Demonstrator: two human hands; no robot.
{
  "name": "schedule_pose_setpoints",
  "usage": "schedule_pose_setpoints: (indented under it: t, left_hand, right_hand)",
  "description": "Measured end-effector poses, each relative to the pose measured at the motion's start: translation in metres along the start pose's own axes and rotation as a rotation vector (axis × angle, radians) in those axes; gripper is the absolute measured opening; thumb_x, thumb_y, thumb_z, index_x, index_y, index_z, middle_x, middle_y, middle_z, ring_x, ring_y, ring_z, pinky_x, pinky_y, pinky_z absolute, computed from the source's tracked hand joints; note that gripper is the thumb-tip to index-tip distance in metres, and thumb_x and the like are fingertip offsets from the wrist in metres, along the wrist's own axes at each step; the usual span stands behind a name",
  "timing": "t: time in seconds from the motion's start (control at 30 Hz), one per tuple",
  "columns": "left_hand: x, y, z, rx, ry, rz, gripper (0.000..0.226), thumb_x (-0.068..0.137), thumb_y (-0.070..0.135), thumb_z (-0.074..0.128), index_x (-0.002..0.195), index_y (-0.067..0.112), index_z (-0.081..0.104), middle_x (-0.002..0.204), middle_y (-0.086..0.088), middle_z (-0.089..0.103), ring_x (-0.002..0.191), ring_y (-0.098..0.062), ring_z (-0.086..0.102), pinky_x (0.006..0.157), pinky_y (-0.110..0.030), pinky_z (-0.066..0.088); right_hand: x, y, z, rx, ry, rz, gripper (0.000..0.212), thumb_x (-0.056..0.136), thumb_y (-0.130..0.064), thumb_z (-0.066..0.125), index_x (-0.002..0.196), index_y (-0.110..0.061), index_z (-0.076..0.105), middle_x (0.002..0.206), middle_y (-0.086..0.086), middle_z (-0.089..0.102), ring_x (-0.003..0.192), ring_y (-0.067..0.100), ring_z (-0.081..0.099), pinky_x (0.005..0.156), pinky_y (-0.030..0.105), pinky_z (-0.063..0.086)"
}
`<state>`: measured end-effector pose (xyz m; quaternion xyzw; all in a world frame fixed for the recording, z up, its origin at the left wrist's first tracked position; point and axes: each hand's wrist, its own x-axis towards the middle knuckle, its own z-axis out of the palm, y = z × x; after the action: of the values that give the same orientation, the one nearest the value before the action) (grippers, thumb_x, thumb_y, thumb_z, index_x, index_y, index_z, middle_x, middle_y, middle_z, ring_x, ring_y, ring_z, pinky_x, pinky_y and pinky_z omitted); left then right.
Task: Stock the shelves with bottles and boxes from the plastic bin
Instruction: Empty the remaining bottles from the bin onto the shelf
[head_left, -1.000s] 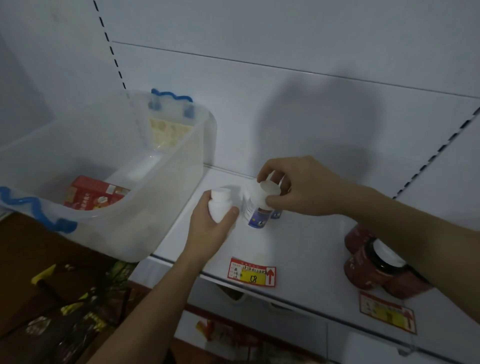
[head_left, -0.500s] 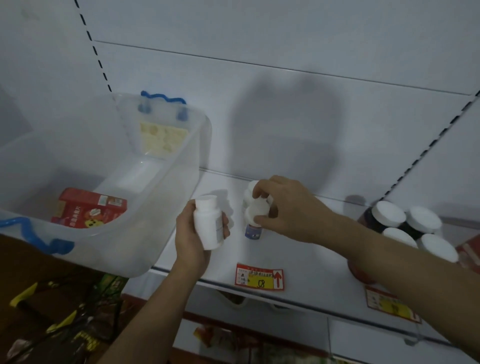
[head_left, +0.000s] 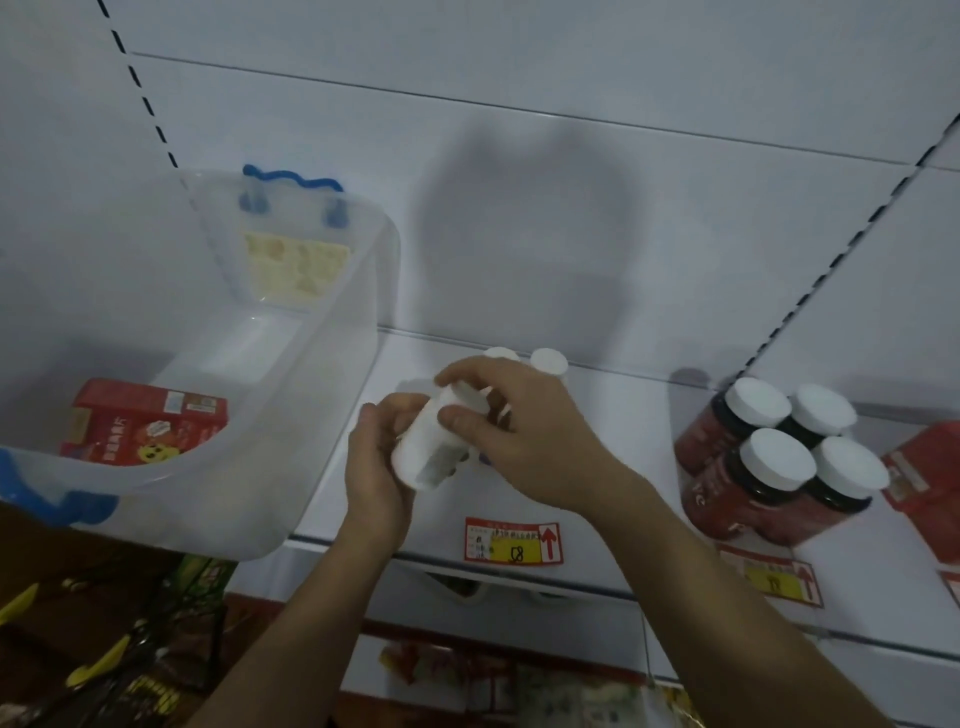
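2 hands (head_left: 379, 467) (head_left: 524, 441) around 1 tilted white bottle (head_left: 431, 447) above shelf (head_left: 623, 499)

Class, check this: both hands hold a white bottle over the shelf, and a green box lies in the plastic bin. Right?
Not quite: the box in the plastic bin is red, not green, as the head view shows. Both hands, left and right, do hold the white bottle over the shelf.

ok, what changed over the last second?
The right hand let go of the small bottle it was setting on the shelf and came over to grip the cap end of the white bottle held in the left hand. The bin with its red box and the dark jars did not move.
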<state>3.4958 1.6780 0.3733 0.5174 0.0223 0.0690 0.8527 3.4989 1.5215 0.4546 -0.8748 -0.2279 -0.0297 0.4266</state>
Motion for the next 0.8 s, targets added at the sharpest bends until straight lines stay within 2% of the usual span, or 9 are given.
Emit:
schedule_pose_setpoints:
  t: [0.1, 0.23, 0.33, 0.43, 0.5, 0.57, 0.63, 0.73, 0.8]
  left_hand:
    - [-0.001, -0.006, 0.0, 0.259, -0.128, 0.161, 0.048, 0.094, 0.047, 0.045, 0.11, 0.004, 0.059, 0.097, -0.019, 0.061, 0.071, -0.035, 0.062, 0.053, -0.037, 0.051]
    - [-0.001, -0.009, -0.003, 0.365, -0.171, 0.147, 0.048, 0.096, 0.058, 0.037, 0.103, 0.019, 0.064, 0.086, -0.014, 0.066, 0.062, -0.032, 0.059, 0.052, -0.038, 0.049]
    - [-0.006, -0.007, 0.001, 0.503, -0.165, 0.168, 0.057, 0.097, 0.066, 0.028, 0.106, 0.021, 0.063, 0.095, -0.002, 0.072, 0.078, -0.022, 0.069, 0.063, -0.031, 0.057]
    - [-0.009, -0.007, 0.003, 0.749, -0.066, 0.24, 0.025, 0.104, 0.034, 0.038, 0.108, 0.031, 0.063, 0.107, 0.017, 0.067, 0.101, -0.001, 0.062, 0.085, -0.022, 0.054]
    - [-0.01, -0.008, 0.006, 0.814, 0.017, 0.2, 0.023, 0.102, 0.015, 0.048, 0.112, 0.03, 0.063, 0.113, 0.019, 0.062, 0.103, 0.003, 0.059, 0.093, -0.028, 0.053]
    - [-0.01, -0.008, 0.009, 0.865, 0.049, 0.175, 0.03, 0.098, 0.008, 0.051, 0.118, 0.028, 0.062, 0.118, 0.015, 0.061, 0.107, -0.002, 0.059, 0.1, -0.034, 0.05]
    - [-0.009, -0.008, 0.008, 0.997, -0.008, 0.159, 0.033, 0.096, 0.011, 0.056, 0.127, 0.023, 0.059, 0.129, 0.005, 0.059, 0.117, -0.012, 0.056, 0.105, -0.036, 0.046]
    - [0.002, -0.008, -0.003, 1.454, -0.202, 0.252, 0.048, 0.092, 0.03, 0.061, 0.137, 0.014, 0.055, 0.148, -0.006, 0.047, 0.136, -0.024, 0.044, 0.111, -0.043, 0.037]
    - [0.007, -0.006, -0.012, 1.628, -0.296, 0.231, 0.061, 0.093, 0.046, 0.051, 0.145, 0.014, 0.046, 0.158, -0.008, 0.035, 0.147, -0.026, 0.029, 0.117, -0.046, 0.026]
  right_hand:
    - [-0.007, 0.006, -0.009, 0.086, 0.16, 0.058, 0.028, 0.094, -0.032, 0.068, 0.121, -0.029, 0.062, 0.112, -0.013, 0.062, 0.088, 0.003, 0.064, 0.074, 0.016, 0.054]
    - [-0.013, 0.009, -0.028, 0.107, -0.019, 0.019, 0.034, 0.094, -0.022, 0.07, 0.125, -0.033, 0.062, 0.116, -0.01, 0.062, 0.09, 0.018, 0.07, 0.074, 0.032, 0.061]
    - [-0.009, 0.008, -0.044, 0.063, 0.093, 0.024, 0.02, 0.096, -0.025, 0.066, 0.115, -0.028, 0.068, 0.1, -0.009, 0.067, 0.074, 0.019, 0.068, 0.066, 0.038, 0.06]
    - [-0.001, 0.007, -0.073, -0.001, 0.216, 0.056, 0.017, 0.094, -0.043, 0.065, 0.1, -0.027, 0.071, 0.082, -0.006, 0.069, 0.068, 0.018, 0.067, 0.064, 0.042, 0.058]
    - [0.003, 0.005, -0.095, -0.144, 0.188, 0.071, 0.022, 0.09, -0.051, 0.065, 0.096, -0.03, 0.07, 0.08, -0.01, 0.069, 0.067, 0.009, 0.066, 0.066, 0.03, 0.054]
    - [0.008, 0.004, -0.109, -0.329, 0.08, 0.082, 0.02, 0.088, -0.05, 0.068, 0.097, -0.032, 0.068, 0.083, -0.016, 0.066, 0.07, 0.002, 0.063, 0.068, 0.017, 0.045]
    - [0.012, 0.006, -0.112, -0.452, 0.008, 0.077, 0.022, 0.087, -0.047, 0.07, 0.1, -0.03, 0.068, 0.086, -0.016, 0.063, 0.07, 0.0, 0.059, 0.067, 0.014, 0.039]
    - [0.018, 0.011, -0.113, -0.495, -0.014, 0.077, 0.024, 0.087, -0.044, 0.07, 0.102, -0.025, 0.069, 0.09, -0.012, 0.065, 0.071, -0.001, 0.058, 0.067, 0.013, 0.04]
    - [0.022, 0.012, -0.115, -0.495, -0.035, 0.096, 0.024, 0.087, -0.044, 0.07, 0.102, -0.025, 0.07, 0.095, -0.009, 0.067, 0.073, 0.001, 0.06, 0.068, 0.016, 0.042]
